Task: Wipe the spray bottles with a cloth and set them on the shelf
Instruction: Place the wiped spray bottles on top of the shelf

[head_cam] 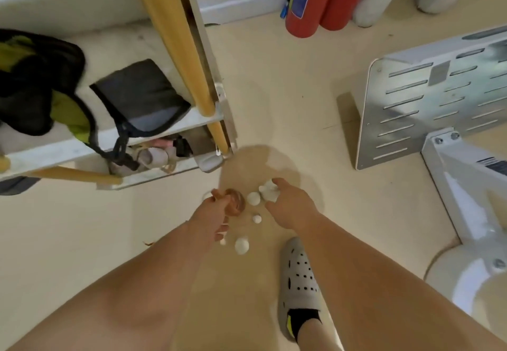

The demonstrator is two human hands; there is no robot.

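Head view, looking straight down at a pale floor, where both bare arms reach to a cluster of small bottles standing in shadow. The left hand has its fingers curled round a brown object; blur hides whether it is a cloth or a bottle. The right hand sits just to the right, thumb and fingers narrow around the head of a white spray bottle at the far right of the cluster.

Three more white bottle tops stand on the floor between the hands and nearer: one touching or just beside the held bottle, a smaller one nearer, and a third nearest, beside the left wrist.

The shelf stands to the far left, with yellow padded posts. Its upper board carries a dark folded bag and a black and yellow-green bag. Two red fire extinguishers lean by the far wall. A white slotted metal panel is at right. A grey perforated clog is on the person's foot, near right.
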